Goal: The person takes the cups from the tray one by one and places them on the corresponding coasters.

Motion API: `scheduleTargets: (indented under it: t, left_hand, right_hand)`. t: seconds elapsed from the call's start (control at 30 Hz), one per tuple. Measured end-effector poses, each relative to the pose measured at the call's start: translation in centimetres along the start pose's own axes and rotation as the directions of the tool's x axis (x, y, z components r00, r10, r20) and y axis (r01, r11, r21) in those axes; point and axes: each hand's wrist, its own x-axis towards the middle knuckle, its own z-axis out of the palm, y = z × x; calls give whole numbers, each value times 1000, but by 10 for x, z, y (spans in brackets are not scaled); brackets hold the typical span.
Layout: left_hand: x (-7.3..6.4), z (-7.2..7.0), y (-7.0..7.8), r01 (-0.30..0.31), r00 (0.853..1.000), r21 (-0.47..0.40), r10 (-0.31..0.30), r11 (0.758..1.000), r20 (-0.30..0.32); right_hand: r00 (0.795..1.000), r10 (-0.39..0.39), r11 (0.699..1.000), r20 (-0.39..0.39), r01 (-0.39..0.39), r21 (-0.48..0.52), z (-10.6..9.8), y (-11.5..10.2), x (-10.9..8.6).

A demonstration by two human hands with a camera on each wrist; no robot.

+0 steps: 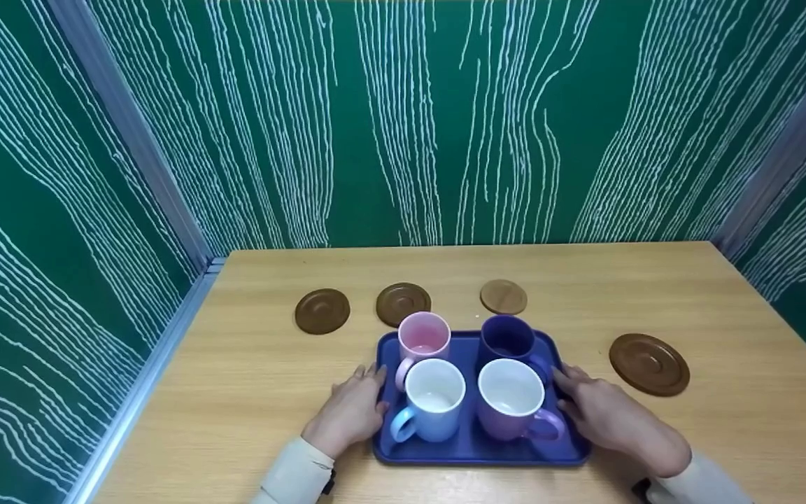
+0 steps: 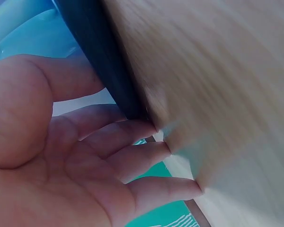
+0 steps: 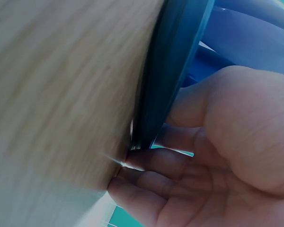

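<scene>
A dark blue tray [image 1: 473, 453] lies on the wooden table, with several mugs upright on it. At the back stand a pink mug [image 1: 424, 339] and a dark purple-blue mug [image 1: 501, 346]. In front of them are a light blue mug [image 1: 438, 420] and a lilac mug [image 1: 504, 420], both white inside. My left hand [image 1: 352, 413] holds the tray's left edge, thumb at the rim; in the left wrist view some fingertips [image 2: 191, 186] touch the table. On the opposite edge, my right hand [image 1: 609, 413] grips with its thumb [image 3: 191, 106] against the rim.
Brown round wooden coasters lie behind the tray: one at far left [image 1: 322, 311], a second coaster [image 1: 403, 301] near the pink mug. A lighter wooden disc [image 1: 503, 297] is behind the dark mug. Another brown coaster [image 1: 649, 364] lies right. Green patterned panels [image 1: 347, 140] enclose the table.
</scene>
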Motion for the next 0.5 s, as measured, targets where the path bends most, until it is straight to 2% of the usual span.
scheduleTargets:
  t: [0.17, 0.5]
  left_hand:
    - [0, 1, 0, -7, 1000, 10, 7, 1000, -9]
    - [1, 0, -1, 6, 1000, 9, -6, 1000, -2]
  right_hand:
    - [1000, -8, 1000, 19, 8, 12, -1, 0, 0]
    - [1000, -9, 1000, 3, 9, 18, -1, 0, 0]
